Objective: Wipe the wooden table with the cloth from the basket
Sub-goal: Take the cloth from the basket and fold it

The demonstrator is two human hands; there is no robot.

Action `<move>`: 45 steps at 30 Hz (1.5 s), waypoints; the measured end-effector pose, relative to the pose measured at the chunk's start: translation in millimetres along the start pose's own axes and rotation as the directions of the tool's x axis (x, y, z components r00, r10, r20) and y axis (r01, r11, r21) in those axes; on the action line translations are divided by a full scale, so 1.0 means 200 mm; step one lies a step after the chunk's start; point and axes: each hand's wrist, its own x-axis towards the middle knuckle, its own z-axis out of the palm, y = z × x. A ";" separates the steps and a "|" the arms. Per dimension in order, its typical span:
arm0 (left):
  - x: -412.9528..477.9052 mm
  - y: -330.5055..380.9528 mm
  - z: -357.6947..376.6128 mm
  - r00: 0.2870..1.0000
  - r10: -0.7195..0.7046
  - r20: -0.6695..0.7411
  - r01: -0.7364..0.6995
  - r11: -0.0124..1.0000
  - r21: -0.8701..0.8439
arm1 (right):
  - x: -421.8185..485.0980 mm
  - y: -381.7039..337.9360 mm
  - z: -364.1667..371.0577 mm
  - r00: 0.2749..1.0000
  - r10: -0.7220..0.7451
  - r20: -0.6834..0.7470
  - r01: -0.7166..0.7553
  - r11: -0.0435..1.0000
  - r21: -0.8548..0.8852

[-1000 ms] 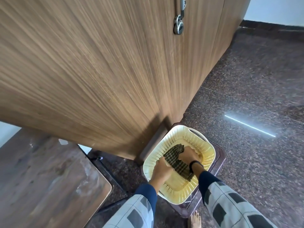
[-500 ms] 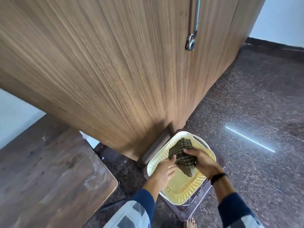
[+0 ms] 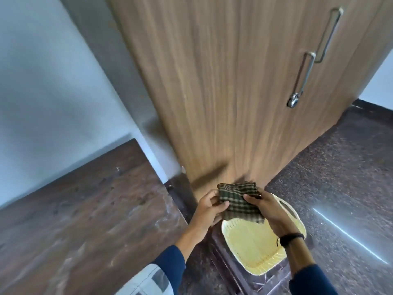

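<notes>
A single head-worn wide-angle camera is looking steeply down and forward from standing height. It is facing a tall wood-grain cupboard [image 3: 223,92], taking in the dark wooden table [image 3: 74,220] at lower left and speckled stone floor [image 3: 340,177] at right.

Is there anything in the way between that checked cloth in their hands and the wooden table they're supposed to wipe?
Nothing visible. The dark green checked cloth is held by the left hand and right hand above the pale yellow plastic basket. The dark brown wooden table lies to the left, with only open air between.

cloth [image 3: 238,204]: lifted out, now above basket [image 3: 253,243] | left hand [image 3: 209,207], right hand [image 3: 268,209]: raised
</notes>
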 end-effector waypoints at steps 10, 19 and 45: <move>-0.36 0.27 -0.84 0.992 0.066 -0.109 -0.056 0.993 0.099 | -0.10 0.03 0.96 0.991 0.023 0.130 -0.036 0.995 0.094; -0.47 0.37 -1.62 0.963 -0.004 -0.270 0.028 0.996 0.085 | 0.09 0.11 1.64 0.993 0.073 0.096 -0.074 0.997 0.008; 0.05 0.30 -2.12 0.879 0.311 -0.362 0.096 0.628 0.772 | 0.79 0.20 2.08 0.940 -0.293 0.173 0.334 0.698 -0.634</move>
